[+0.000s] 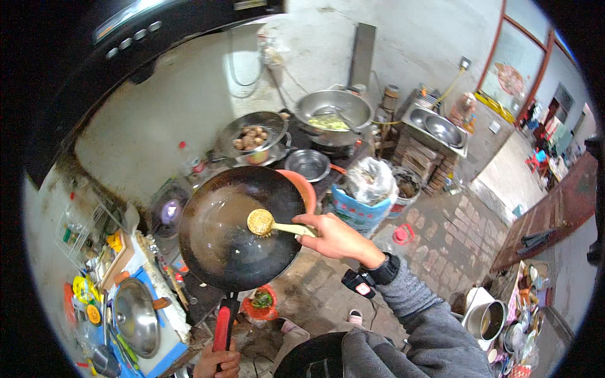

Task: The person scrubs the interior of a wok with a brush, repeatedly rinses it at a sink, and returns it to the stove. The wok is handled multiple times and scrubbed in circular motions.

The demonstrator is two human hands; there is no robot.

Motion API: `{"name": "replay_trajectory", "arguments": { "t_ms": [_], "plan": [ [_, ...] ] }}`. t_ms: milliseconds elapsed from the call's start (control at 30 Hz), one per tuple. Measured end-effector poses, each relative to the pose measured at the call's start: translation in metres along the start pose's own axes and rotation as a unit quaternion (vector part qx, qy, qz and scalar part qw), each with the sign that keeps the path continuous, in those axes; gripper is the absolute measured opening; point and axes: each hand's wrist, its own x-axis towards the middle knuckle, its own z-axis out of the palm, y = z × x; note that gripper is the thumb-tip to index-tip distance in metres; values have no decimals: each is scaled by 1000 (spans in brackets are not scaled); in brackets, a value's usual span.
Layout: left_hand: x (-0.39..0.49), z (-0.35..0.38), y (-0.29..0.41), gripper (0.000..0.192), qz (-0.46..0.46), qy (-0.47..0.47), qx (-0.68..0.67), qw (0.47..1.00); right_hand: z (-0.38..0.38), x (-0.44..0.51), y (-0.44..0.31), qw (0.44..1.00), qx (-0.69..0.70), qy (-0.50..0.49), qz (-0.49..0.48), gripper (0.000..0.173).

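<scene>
My left hand (218, 361) is closed around the red-and-black handle (221, 326) of a dark wok (203, 236). The wok is tilted, and some cloudy liquid shows inside it. Above the wok's inner surface, my right hand (331, 234) holds a pot-scrubbing brush by its pale handle (293, 229). The round yellowish brush head (260, 222) is over the middle of the wok; I cannot tell whether the bristles touch the metal. An orange basin (302, 184) sits partly hidden behind the wok's far edge.
A lit gas burner (171, 210) is left of the wok. Beyond stand a pot of brown pieces (250, 138), a steel basin of chopped greens (333, 113) and a small pan (307, 165). A steel lid (137, 317) lies at left; a blue sack (361, 212) stands right.
</scene>
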Motion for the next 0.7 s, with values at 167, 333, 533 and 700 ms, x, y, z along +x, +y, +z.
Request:
{"name": "replay_trajectory", "arguments": {
  "t_ms": [167, 333, 533, 700],
  "plan": [
    [52, 81, -64, 10, -27, -24, 66, 997, -89, -111, 58, 994, 39, 32, 94, 30],
    [126, 162, -98, 12, -90, -37, 94, 991, -154, -206, 113, 966, 61, 110, 224, 30],
    [226, 249, -107, 6, -171, -114, 161, 965, -201, -266, 190, 922, 125, 247, 273, 31],
    [337, 306, -104, 8, -213, -135, 188, 949, -241, -267, 270, 830, 285, 328, 348, 28]
  ]
}}
